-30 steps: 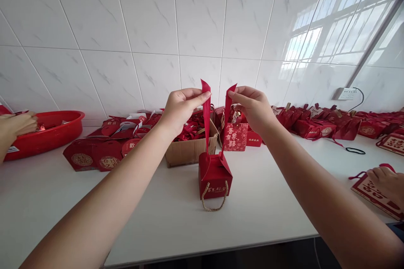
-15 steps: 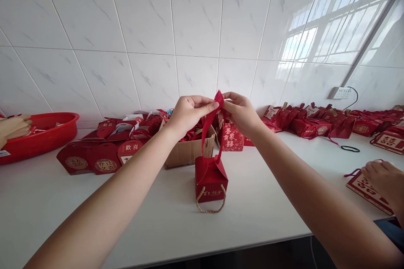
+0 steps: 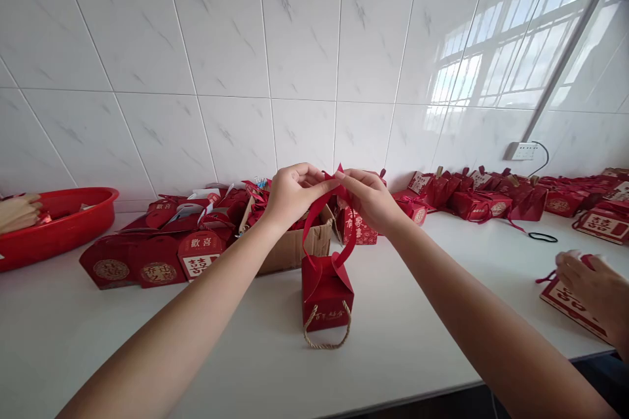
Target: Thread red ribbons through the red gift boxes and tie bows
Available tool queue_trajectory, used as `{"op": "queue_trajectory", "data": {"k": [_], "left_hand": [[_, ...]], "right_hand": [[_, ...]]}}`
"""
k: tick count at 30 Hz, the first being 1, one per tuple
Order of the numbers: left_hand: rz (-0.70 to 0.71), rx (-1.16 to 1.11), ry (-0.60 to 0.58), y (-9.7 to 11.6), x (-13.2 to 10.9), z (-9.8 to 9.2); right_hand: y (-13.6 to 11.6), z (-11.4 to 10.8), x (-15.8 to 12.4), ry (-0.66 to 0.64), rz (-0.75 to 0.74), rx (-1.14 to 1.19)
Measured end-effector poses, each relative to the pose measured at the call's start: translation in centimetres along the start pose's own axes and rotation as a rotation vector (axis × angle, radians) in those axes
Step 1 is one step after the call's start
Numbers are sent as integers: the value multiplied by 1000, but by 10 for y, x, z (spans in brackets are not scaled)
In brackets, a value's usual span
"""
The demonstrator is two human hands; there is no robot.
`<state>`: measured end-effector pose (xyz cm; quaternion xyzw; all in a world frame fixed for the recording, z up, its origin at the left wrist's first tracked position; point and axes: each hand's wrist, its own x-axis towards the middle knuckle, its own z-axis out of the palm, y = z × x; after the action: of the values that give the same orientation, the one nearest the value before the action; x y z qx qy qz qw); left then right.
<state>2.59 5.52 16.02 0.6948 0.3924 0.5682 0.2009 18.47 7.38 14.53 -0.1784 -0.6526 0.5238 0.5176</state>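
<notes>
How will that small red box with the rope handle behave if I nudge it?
The small red box would probably slide rather than roll, given its flat sides. Its thin folded flaps suggest card that could dent. Its ribbon bows loosely, so may barely steady it.

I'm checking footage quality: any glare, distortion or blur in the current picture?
Head view: bright barred-window reflection on the glossy white grey-veined wall tiles, toward the right; head view: tile seams fan outward toward the top, probably wide-angle distortion; head view: small red cardboard box fairly crisp-edged, no obvious blur.
</notes>
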Motion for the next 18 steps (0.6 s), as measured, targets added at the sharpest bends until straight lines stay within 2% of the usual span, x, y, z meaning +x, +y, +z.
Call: {"op": "queue_trajectory", "data": {"k": [5,9,13,18], "left_hand": [[52,3,48,-4,-1,0],[-22,-72,-4,-6,-2,-3],[-121,-204,-81,-10,-1,-6],[-124,-277,-84,-9,-3,-4]], "right_hand": [[4,3,-2,15,74,86],[11,1,-2,-1,71,104],[16,-2,-5,-5,45,28],[15,1,-8,31,-10,-45]]}}
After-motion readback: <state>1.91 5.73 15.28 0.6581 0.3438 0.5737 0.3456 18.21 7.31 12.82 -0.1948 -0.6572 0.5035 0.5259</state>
